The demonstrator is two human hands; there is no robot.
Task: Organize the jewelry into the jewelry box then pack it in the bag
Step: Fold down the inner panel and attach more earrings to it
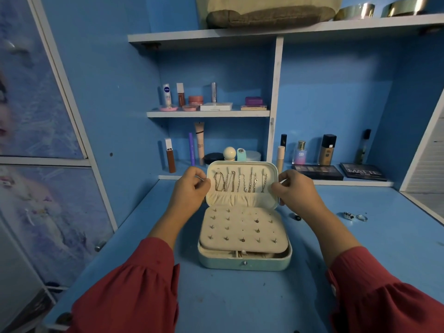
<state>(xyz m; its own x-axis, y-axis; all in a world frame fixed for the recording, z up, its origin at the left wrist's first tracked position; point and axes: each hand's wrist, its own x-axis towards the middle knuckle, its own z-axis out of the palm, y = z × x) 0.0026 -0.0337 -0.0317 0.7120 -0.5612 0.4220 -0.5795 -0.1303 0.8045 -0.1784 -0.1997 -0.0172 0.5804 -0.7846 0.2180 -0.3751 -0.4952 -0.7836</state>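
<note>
A pale mint jewelry box stands open on the blue desk. Its lid is upright, with several chains hanging inside above a cream pocket. An earring panel studded with several earrings lies over the base. My left hand grips the lid's left edge. My right hand pinches the lid's right edge. Loose rings lie on the desk to the right, and a small dark ring sits close to the box. A beige bag rests on the top shelf.
Cosmetics line the shelves behind the box: tubes, bottles and jars, a perfume bottle and two dark palettes at the back right. Gold bangles sit on the top shelf. A cabinet door with a printed picture stands at left.
</note>
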